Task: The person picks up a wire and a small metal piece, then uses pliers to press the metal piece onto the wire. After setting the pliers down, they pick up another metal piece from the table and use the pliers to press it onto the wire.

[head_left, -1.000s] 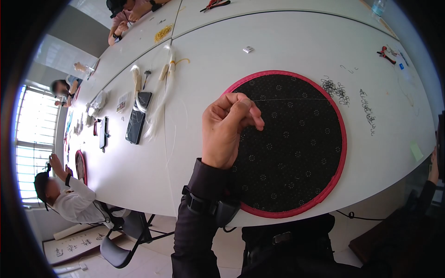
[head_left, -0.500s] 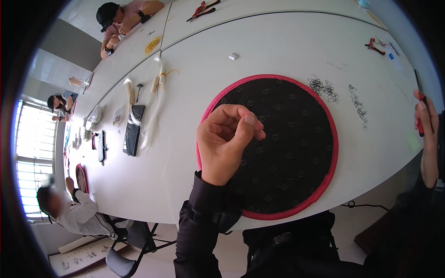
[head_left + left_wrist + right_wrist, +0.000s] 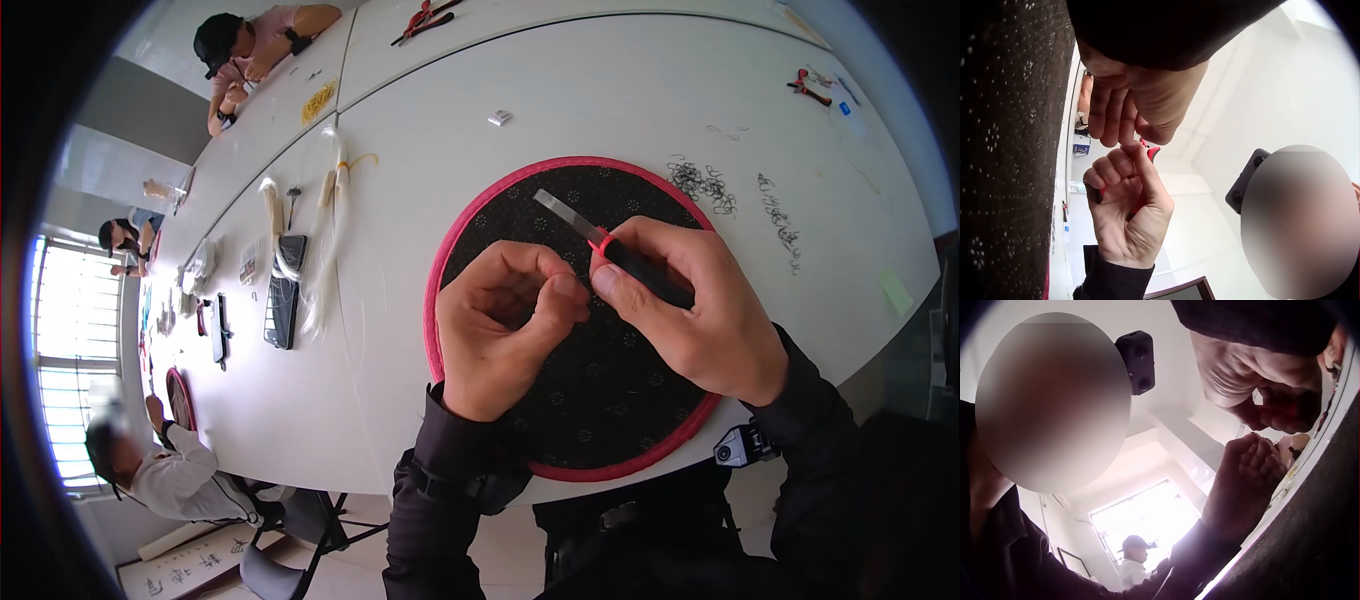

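Note:
In the head view, my left hand [image 3: 515, 330] has its thumb and index finger pinched together over the round black mat [image 3: 590, 390], which has a red rim. A very thin line runs at those fingertips, mostly hidden by them. My right hand [image 3: 700, 310] grips a tool [image 3: 650, 275] with a black-and-red handle, its flat silver blade pointing up and left. Right thumb and fingertips come close against the left fingertips. In the left wrist view, the left hand [image 3: 1129, 106] hangs above the right hand [image 3: 1125, 206], whose fingers curl round the red-and-black handle.
Small dark wire hooks [image 3: 700, 187] lie in a heap right of the mat, with a row of more [image 3: 780, 225] beside it. Bundles of pale strands [image 3: 325, 230] and a phone [image 3: 283, 310] lie left. Red-handled pliers [image 3: 808, 88] sit far right. Other people sit around the table.
My right hand has come in from the right edge, bringing the tool to the left hand above the mat. The left hand keeps its pinch; the line earlier stretched rightward from it.

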Available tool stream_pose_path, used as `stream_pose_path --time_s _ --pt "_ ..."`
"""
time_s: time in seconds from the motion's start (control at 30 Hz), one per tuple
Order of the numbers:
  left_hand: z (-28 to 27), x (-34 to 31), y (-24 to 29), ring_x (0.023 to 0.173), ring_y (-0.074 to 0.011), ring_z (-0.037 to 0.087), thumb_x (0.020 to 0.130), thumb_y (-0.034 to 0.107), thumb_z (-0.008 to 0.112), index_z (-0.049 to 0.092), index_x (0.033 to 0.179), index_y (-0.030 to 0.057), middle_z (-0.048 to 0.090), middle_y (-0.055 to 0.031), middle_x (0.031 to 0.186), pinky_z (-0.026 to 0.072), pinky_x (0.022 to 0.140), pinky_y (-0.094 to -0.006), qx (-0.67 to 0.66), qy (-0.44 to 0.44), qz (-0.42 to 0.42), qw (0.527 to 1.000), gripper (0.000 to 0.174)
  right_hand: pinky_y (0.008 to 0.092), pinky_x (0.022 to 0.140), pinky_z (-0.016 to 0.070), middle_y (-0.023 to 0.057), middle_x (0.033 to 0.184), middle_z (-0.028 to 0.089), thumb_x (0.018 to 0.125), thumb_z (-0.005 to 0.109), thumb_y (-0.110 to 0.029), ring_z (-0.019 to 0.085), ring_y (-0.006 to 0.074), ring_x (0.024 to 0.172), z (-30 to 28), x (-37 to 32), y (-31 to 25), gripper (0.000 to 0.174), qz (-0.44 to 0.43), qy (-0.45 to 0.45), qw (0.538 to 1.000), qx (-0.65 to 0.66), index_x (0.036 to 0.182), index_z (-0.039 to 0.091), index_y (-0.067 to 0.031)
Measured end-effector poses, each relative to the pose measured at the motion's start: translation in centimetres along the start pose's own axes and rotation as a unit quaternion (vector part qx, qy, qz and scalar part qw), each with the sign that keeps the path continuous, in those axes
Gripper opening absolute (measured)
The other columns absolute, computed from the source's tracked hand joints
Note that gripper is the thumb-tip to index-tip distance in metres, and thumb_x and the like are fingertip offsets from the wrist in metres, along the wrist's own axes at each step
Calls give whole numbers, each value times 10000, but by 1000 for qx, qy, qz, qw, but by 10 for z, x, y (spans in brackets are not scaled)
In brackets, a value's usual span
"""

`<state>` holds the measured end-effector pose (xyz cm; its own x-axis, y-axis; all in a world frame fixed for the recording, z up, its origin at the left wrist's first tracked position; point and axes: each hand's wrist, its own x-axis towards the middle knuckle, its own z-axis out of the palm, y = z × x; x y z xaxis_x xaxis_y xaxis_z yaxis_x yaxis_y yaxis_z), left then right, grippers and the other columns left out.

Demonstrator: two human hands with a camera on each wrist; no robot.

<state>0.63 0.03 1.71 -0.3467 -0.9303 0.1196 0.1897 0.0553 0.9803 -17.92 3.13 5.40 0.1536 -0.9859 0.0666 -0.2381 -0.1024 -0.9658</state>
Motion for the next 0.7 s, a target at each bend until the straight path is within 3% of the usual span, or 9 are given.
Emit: stream_pose_path --time_s 0.03,0.13,0.23,0.33,0.47,0.7 --pt "0 0 -1 775 -121 674 937 31 641 596 984 -35 679 -73 859 557 716 -260 -1 -1 0 1000 92 248 642 402 8 731 551 965 596 -168 471 64 690 0 0 2 170 3 -5 1000 -1 922 605 -4" --pt "2 1 0 773 -121 672 940 29 637 595 986 -36 679 -76 859 559 716 -263 12 4 -10 1000 90 260 623 389 8 701 511 970 578 -158 448 68 665 -1 0 -1 165 12 -14 1000 -15 903 581 -8" --pt "-1 2 0 778 -126 674 944 31 630 593 978 -37 678 -80 856 565 726 -264 7 2 0 1000 85 267 618 384 6 691 494 970 574 -159 442 67 665 2 0 10 162 -39 11 999 -19 903 575 -11" --pt "-4 4 -4 791 -140 684 957 44 632 600 997 -44 691 -100 876 571 738 -267 -33 -2 3 999 102 315 596 404 76 685 568 969 580 -153 498 144 606 0 2 9 180 -9 -4 1000 -13 904 594 14" --pt "-1 4 -1 819 -166 701 967 63 639 611 1046 -56 708 -137 921 577 746 -273 -36 8 -16 999 145 291 614 398 14 672 512 970 613 -206 476 93 643 -5 5 21 224 -5 51 998 -30 906 594 8" --pt "1 5 -4 793 -212 710 963 89 650 632 1031 -52 712 -170 921 588 730 -314 -17 23 -5 1000 157 256 667 437 19 727 550 970 613 -176 532 93 686 -3 5 21 187 -55 152 986 -29 930 599 5"
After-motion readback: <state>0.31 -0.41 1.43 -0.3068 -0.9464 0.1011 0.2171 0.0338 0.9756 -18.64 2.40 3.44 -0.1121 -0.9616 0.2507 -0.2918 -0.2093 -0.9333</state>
